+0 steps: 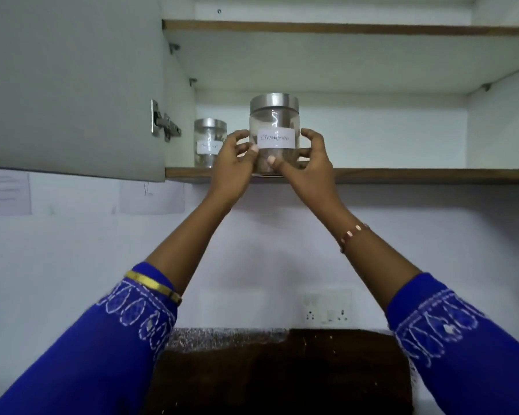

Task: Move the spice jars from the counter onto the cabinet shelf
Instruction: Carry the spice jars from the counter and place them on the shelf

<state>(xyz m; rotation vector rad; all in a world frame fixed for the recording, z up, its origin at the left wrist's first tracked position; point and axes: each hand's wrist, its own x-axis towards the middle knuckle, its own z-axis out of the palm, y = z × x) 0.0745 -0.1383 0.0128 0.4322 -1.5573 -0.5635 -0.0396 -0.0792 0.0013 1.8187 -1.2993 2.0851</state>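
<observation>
Jar [274, 127] between both hands' grip

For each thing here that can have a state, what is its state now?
Cabinet door: open.
Front jar: lid on, upright, at the shelf front edge, held.
Back jar: lid on, upright on the shelf.
Left hand: grips the front jar.
Right hand: grips the front jar.

I have one head-worn wide-angle view, tilted up at the open cabinet shelf [402, 175] near arm's reach toward 12 o'clock; the bench [282, 369] edge sits low at 6 o'clock, with wall between.
</observation>
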